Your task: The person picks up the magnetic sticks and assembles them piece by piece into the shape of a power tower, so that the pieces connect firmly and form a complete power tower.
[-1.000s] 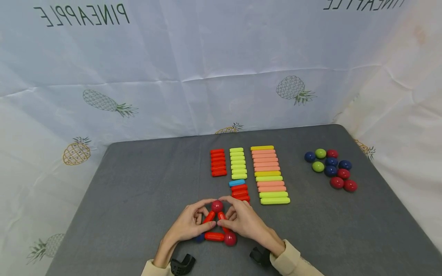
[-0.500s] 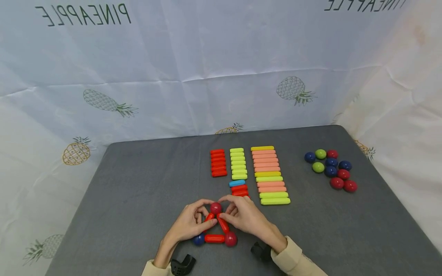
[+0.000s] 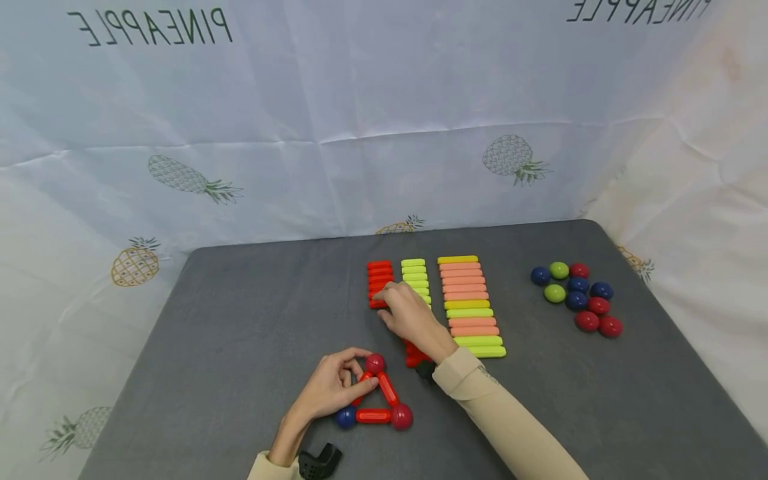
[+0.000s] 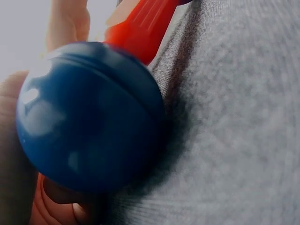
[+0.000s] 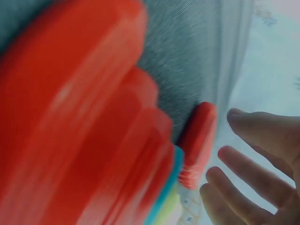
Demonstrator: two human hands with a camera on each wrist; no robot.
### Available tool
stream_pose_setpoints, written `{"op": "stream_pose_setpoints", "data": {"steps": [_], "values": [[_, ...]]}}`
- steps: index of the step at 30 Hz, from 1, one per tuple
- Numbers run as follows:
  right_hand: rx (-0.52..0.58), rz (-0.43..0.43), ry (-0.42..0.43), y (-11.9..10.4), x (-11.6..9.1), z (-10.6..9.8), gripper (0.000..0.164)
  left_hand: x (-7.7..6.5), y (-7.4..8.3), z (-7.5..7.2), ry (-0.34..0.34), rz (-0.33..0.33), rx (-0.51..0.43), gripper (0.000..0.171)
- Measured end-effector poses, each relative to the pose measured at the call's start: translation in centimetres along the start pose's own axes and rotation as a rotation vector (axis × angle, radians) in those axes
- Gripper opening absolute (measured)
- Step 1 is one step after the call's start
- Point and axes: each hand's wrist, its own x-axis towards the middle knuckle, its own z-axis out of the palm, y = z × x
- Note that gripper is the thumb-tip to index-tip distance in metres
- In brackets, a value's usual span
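A triangle of red sticks and balls lies on the grey table: a red ball [image 3: 375, 364] at its top, a blue ball [image 3: 345, 418] at lower left and another red ball [image 3: 401, 417] at lower right. My left hand [image 3: 329, 385] grips the triangle's left side, index finger at the top ball and thumb across the left red stick, which it partly hides. My right hand [image 3: 413, 319] is over the far row of red sticks [image 3: 379, 272]. In the right wrist view its fingers [image 5: 239, 173] are spread near a red stick [image 5: 199, 145], holding nothing.
Right of the red row stand a column of lime sticks [image 3: 414, 270] and one of longer pink, yellow and lime sticks [image 3: 465, 288]. A nearer group of red sticks [image 3: 414, 357] lies partly under my right wrist. Loose balls [image 3: 577, 301] cluster at right; a pineapple-print curtain [image 3: 336, 180] hangs behind.
My right hand has let go of the triangle and moved away, up to the far red sticks. My left hand stays at the triangle, whose right stick now shows fully.
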Motion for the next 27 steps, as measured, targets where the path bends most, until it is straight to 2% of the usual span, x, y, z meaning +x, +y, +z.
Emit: {"op": "stream_pose_setpoints", "data": {"steps": [8, 17, 20, 27], "values": [[-0.104, -0.026, -0.043, 0.5, 1.1, 0.9, 0.021, 0.1, 0.0, 0.0, 0.006, 0.003, -0.001, 0.039], [-0.055, -0.008, -0.097, 0.4, 0.9, 1.5, 0.023, 0.7, 0.4, -0.1, 0.067, -0.095, 0.016, 0.039], [0.016, 0.005, -0.093, 0.1, 0.9, 1.3, 0.021, 1.0, 0.5, -0.3, 0.095, -0.101, 0.030, 0.038], [0.339, 0.011, 0.005, -0.9, 0.5, 0.3, 0.034, 1.9, 0.7, -1.2, 0.207, -0.043, 0.149, 0.037]]}}
